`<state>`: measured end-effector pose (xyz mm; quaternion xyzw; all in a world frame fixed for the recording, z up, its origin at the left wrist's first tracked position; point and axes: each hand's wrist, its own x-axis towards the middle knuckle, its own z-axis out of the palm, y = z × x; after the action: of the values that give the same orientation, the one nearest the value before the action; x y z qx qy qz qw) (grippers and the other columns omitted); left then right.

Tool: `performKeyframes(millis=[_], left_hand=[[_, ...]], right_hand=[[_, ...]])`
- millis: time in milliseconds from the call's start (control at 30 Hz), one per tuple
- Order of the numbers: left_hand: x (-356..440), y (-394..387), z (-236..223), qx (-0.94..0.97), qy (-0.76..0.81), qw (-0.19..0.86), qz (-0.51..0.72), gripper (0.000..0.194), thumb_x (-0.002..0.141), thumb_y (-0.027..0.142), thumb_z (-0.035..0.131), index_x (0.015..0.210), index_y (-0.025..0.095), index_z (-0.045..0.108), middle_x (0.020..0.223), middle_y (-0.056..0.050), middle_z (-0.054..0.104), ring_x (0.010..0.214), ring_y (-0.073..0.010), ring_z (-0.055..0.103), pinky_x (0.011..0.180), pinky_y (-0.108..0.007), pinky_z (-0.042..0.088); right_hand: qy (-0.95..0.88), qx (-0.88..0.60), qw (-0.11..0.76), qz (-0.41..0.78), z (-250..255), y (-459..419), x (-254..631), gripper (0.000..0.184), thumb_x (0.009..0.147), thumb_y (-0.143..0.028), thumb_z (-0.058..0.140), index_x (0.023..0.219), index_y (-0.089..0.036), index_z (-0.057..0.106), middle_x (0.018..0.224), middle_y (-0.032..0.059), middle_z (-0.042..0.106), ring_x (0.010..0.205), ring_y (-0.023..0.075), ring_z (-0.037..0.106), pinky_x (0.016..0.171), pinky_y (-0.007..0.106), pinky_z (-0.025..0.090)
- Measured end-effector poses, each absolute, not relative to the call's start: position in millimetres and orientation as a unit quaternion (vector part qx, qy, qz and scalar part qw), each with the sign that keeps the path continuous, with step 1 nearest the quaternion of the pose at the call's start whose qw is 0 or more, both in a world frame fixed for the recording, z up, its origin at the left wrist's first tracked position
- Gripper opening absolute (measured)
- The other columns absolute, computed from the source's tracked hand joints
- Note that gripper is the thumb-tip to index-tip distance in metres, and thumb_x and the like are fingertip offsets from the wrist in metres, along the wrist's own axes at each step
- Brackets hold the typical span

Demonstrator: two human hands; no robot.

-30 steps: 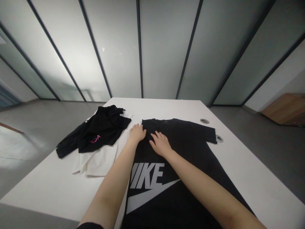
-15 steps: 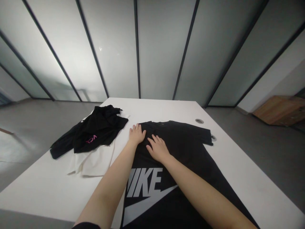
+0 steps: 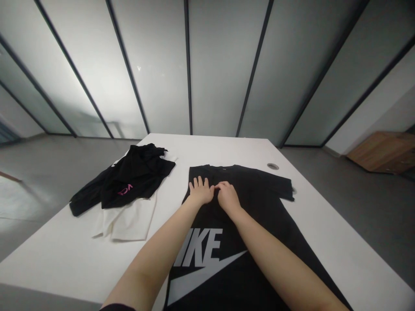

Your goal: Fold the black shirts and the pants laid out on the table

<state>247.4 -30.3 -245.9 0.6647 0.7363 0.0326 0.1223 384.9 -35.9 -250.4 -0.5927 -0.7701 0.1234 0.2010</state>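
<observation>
A black T-shirt (image 3: 259, 207) with a large grey-white print lies spread on the white table, its neckline facing away from me. On the left side of its chest rests my left hand (image 3: 201, 191), open and palm down with fingers spread. Just right of it, my right hand (image 3: 228, 198) has its fingers curled together in a pinch at the shirt's fabric, close to the left thumb. The right sleeve (image 3: 282, 186) sticks out sideways. On the left no sleeve sticks out past the shirt's edge.
Left on the white table (image 3: 65, 259) lies a heap: a black garment (image 3: 129, 177) with pink lettering on top of a white garment (image 3: 132, 220). A grey tape roll (image 3: 272, 166) sits near the right edge, and another round item is partly hidden behind the right sleeve.
My left hand has slid right and slightly nearer, off the shirt's left shoulder. The right hand has gone from spread to curled and shifted a little right.
</observation>
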Motion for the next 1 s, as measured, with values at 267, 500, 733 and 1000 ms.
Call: performKeyframes(millis=[267, 500, 733, 1000], left_hand=[[252, -32, -258, 0.676, 0.734, 0.052, 0.050, 0.075, 0.106, 0.055, 0.031, 0.169, 0.015, 0.032, 0.176, -0.019, 0.022, 0.163, -0.0419, 0.018, 0.129, -0.064, 0.016], [237, -10, -266, 0.688, 0.722, 0.020, 0.066, 0.074, 0.106, 0.054, 0.028, 0.169, 0.015, 0.033, 0.175, -0.019, 0.026, 0.162, -0.0422, 0.021, 0.128, -0.064, 0.018], [207, 22, -261, 0.682, 0.728, 0.023, 0.067, 0.074, 0.105, 0.054, 0.029, 0.168, 0.017, 0.035, 0.175, -0.017, 0.027, 0.162, -0.0399, 0.022, 0.129, -0.061, 0.018], [208, 16, -258, 0.668, 0.735, -0.014, 0.115, 0.068, 0.103, 0.050, 0.040, 0.162, 0.016, 0.044, 0.171, -0.018, 0.037, 0.159, -0.0371, 0.029, 0.129, -0.055, 0.022]], right_hand=[[-0.728, -0.669, -0.035, 0.145, -220, -41, 396, 0.056, 0.104, -0.045, 0.051, 0.155, -0.023, 0.050, 0.163, 0.0217, 0.040, 0.147, 0.0447, 0.038, 0.106, 0.072, 0.040], [-0.714, -0.678, -0.062, 0.165, -236, -26, 379, 0.070, 0.108, -0.050, 0.025, 0.173, -0.024, 0.017, 0.181, 0.0132, 0.003, 0.163, 0.0412, 0.004, 0.120, 0.078, 0.011], [-0.734, -0.666, 0.018, 0.133, -245, -6, 356, 0.070, 0.108, -0.050, 0.025, 0.172, -0.022, 0.024, 0.180, 0.0121, 0.009, 0.164, 0.0392, 0.006, 0.124, 0.072, 0.006], [-0.734, -0.656, 0.130, 0.120, -255, -2, 362, 0.057, 0.105, -0.043, 0.041, 0.158, -0.022, 0.052, 0.173, 0.0147, 0.034, 0.159, 0.0390, 0.025, 0.126, 0.066, 0.014]])
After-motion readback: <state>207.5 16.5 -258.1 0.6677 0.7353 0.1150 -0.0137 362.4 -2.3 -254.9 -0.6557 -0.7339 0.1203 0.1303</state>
